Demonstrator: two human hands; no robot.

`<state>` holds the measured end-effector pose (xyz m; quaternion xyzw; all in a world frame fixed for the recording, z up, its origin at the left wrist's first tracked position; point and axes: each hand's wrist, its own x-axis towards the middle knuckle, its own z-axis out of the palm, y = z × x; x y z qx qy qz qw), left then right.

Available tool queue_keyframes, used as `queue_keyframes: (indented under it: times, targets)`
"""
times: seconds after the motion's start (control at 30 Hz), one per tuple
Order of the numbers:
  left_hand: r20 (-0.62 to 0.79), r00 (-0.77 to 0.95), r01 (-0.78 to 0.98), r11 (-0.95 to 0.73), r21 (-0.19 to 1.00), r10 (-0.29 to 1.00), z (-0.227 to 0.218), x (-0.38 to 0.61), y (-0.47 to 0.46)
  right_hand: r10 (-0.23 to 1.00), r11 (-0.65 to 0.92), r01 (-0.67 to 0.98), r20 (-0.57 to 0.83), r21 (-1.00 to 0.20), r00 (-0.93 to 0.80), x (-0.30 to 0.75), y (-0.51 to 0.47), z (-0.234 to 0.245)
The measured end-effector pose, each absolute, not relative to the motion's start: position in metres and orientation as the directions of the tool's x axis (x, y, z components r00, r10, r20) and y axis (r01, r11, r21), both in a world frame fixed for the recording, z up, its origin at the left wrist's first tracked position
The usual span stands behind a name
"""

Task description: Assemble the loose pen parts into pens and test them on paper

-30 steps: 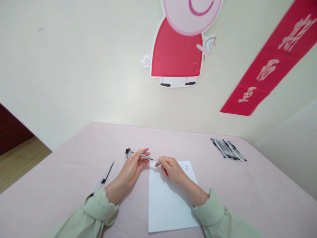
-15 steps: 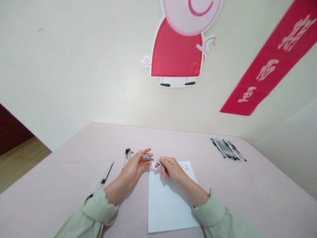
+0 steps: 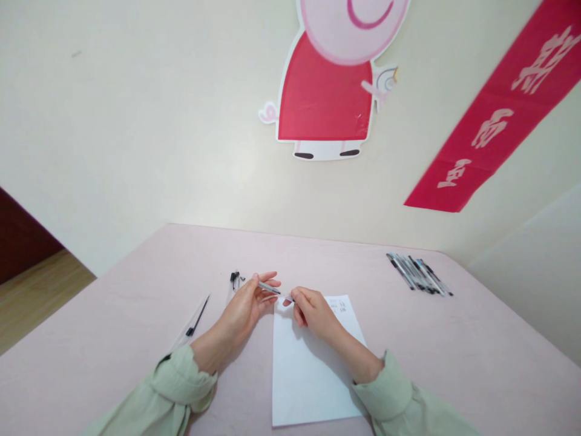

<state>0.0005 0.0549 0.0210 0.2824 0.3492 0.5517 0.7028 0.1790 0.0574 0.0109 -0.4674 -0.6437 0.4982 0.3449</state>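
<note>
My left hand (image 3: 247, 306) pinches a slim grey pen piece (image 3: 269, 287) between thumb and fingers, its dark end pointing right. The other fingers of that hand are spread. Facing it, my right hand (image 3: 313, 309) is closed on a small, thin pen part (image 3: 287, 297), mostly hidden by the fingertips. The two pieces nearly line up end to end; whether they touch I cannot tell. Both hands are above the top of a white paper sheet (image 3: 313, 375), which bears a few handwritten marks near its upper right corner.
Small black pen parts (image 3: 234, 277) lie just beyond my left hand. A dark refill (image 3: 200, 315) and clear tubes are beside my left forearm. Several pens (image 3: 420, 274) form a row at the back right of the pink table (image 3: 454, 351). The wall rises behind it.
The thin part at my right fingertips shows slightly more, and those fingers have shifted a little. My left hand stays almost where it was.
</note>
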Motion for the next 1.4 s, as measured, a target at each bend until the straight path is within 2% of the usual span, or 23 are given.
queue_keyframes:
  times: [0.1, 0.17, 0.23, 0.4, 0.5, 0.67, 0.77, 0.87, 0.97, 1.23, 1.4]
  targets:
    - [-0.156, 0.148, -0.570, 0.213, 0.794, 0.977, 0.021, 0.000, 0.056, 0.873, -0.218, 0.069, -0.226, -0.974, -0.432, 0.180, 0.060, 0.010]
    - [-0.146, 0.142, -0.558, 0.201, 0.805, 0.979, 0.021, 0.001, 0.056, 0.862, -0.268, 0.013, -0.246, -0.963, -0.443, 0.180, 0.062, 0.009]
    - [-0.146, 0.140, -0.548, 0.199, 0.813, 0.979, 0.020, 0.001, 0.056, 0.887, -0.213, 0.031, -0.207, -0.977, -0.413, 0.179, 0.062, 0.008]
    - [-0.152, 0.148, -0.542, 0.209, 0.814, 0.977, 0.022, 0.002, 0.053, 0.953, 0.112, 0.238, 0.037, -0.965, -0.301, 0.177, 0.059, 0.010]
    - [-0.141, 0.150, -0.546, 0.201, 0.813, 0.979, 0.023, 0.002, 0.052, 0.950, 0.110, 0.239, 0.031, -0.965, -0.312, 0.178, 0.060, 0.010]
    - [-0.113, 0.182, -0.553, 0.196, 0.810, 0.977, 0.021, 0.002, 0.052, 0.916, -0.140, 0.059, -0.152, -0.988, -0.371, 0.179, 0.064, 0.004]
    - [-0.135, 0.160, -0.545, 0.202, 0.814, 0.978, 0.020, 0.002, 0.053, 0.931, -0.192, -0.127, -0.139, -0.973, -0.338, 0.179, 0.066, 0.005]
    - [-0.199, 0.158, -0.568, 0.254, 0.783, 0.967, 0.020, 0.001, 0.054, 0.934, -0.253, -0.403, -0.115, -0.879, -0.337, 0.181, 0.067, 0.011]
    - [-0.243, 0.202, -0.622, 0.316, 0.716, 0.949, 0.019, -0.001, 0.056, 0.925, -0.328, -0.558, -0.138, -0.762, -0.355, 0.186, 0.070, 0.015]
    - [-0.277, 0.169, -0.705, 0.313, 0.637, 0.946, 0.013, -0.003, 0.061, 0.893, -0.439, -0.664, -0.213, -0.605, -0.396, 0.193, 0.074, 0.016]
    - [-0.318, 0.153, -0.700, 0.329, 0.634, 0.936, 0.015, -0.001, 0.058, 0.894, -0.439, -0.698, -0.194, -0.565, -0.405, 0.193, 0.073, 0.017]
